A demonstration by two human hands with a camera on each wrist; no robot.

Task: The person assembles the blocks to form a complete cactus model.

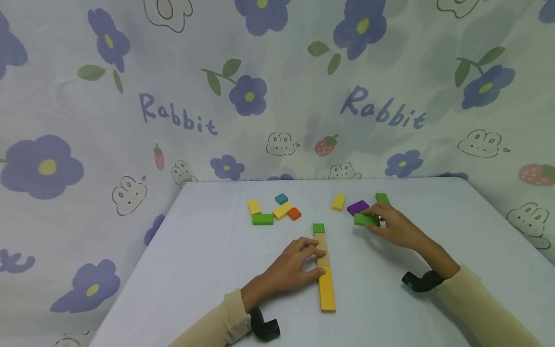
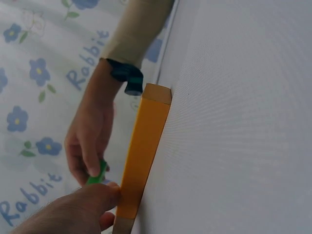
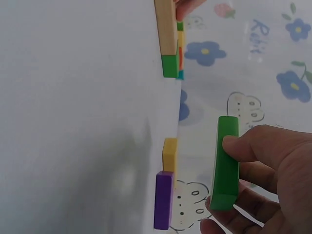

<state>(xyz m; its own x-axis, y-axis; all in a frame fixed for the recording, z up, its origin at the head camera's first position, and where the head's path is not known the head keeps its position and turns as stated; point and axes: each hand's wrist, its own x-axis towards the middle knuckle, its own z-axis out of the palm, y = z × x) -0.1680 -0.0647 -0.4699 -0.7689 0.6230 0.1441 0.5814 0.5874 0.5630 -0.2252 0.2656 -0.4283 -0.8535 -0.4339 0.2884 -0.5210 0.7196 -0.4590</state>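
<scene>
In the head view my right hand (image 1: 396, 229) pinches a green rectangular block (image 1: 363, 220) between thumb and fingers. The right wrist view shows that block (image 3: 226, 163) raised off the tabletop. My left hand (image 1: 291, 266) rests along the left side of a straight row, with relaxed, spread fingers touching it. That row has a long orange-yellow block (image 1: 327, 294) at the near end, a plain wooden block (image 1: 322, 260) in the middle and a small green block (image 1: 318, 228) at the far end. Close by the right hand lie a purple block (image 1: 356, 207) and another green block (image 1: 382, 198).
Left of the row's far end lie two yellow blocks (image 1: 254, 206), a green block (image 1: 262, 220), a blue block (image 1: 281, 198) and an orange-red block (image 1: 294, 213). A yellow block (image 1: 339, 202) sits beside the purple one. A patterned cloth (image 1: 282, 115) hangs behind the white table (image 1: 195, 270).
</scene>
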